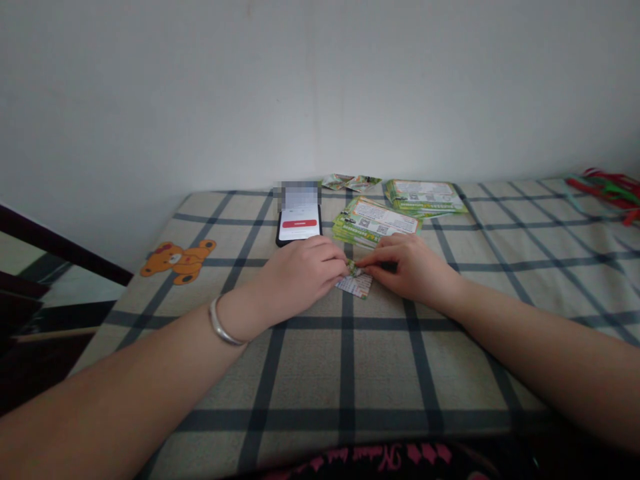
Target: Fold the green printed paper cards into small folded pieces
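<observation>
Between my two hands a small piece of printed paper [356, 285], partly folded, rests on the checked tablecloth. My left hand [315, 267], with a silver bangle on the wrist, has its fingers closed on the paper's left side. From the right, my right hand [407, 267] pinches its upper right part between thumb and forefinger. Just beyond them lies a fanned stack of green and white printed leaflets [377, 219]. A phone [299, 217] with a lit screen stands close behind my left hand. My fingers hide part of the folded paper.
Folded paper pieces [350, 181] lie by the wall, beside a second leaflet stack [425, 197]. Red and green strips [610, 190] sit at the far right. A cartoon bear [179, 262] shows on the cloth at left, near dark wooden furniture [65, 247].
</observation>
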### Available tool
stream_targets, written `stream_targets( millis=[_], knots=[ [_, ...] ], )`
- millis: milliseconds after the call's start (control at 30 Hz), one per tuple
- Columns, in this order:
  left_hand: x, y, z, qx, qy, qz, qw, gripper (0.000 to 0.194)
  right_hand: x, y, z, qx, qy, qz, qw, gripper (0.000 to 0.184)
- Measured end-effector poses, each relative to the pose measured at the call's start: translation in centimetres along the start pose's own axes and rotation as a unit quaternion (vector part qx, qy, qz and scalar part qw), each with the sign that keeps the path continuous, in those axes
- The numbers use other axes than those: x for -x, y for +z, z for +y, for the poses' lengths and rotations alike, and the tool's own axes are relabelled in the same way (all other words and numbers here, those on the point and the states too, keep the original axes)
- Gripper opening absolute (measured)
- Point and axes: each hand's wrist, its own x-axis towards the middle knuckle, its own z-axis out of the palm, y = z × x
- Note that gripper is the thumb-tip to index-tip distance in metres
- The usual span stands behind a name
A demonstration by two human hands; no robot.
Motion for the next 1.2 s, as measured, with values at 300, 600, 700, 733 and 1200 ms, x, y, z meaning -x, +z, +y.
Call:
stream_targets(
  millis=[300, 600, 700, 733, 1200],
  knots=[
    [0.4, -0.2, 0.8, -0.080, -0.011, -0.039, 0.996, 0.016, 0.4, -0.3, -0.1, 0.043, -0.124, 0.035, 0.991, 0.019],
    [0.3, -1.6, 0.8, -0.101, 0.046, -0.078, 0.991, 0.019, 0.5, -0.8, -0.6, 0.108, -0.162, 0.002, 0.981, 0.026],
    [0.4, -1.7, 1.0, -0.104, 0.037, -0.088, 0.990, 0.021, 0.4, -0.7, -0.6, 0.104, -0.159, -0.002, 0.982, 0.028],
    [0.4, -1.7, 1.1, -0.103, 0.029, -0.091, 0.990, 0.022, 0.4, -0.7, -0.7, 0.106, -0.158, -0.004, 0.982, 0.029],
    [0.7, -2.5, 0.5, -0.014, 0.006, -0.121, 0.993, 0.031, 0.5, -1.1, -0.5, 0.105, -0.162, -0.020, 0.981, 0.021]
  ],
)
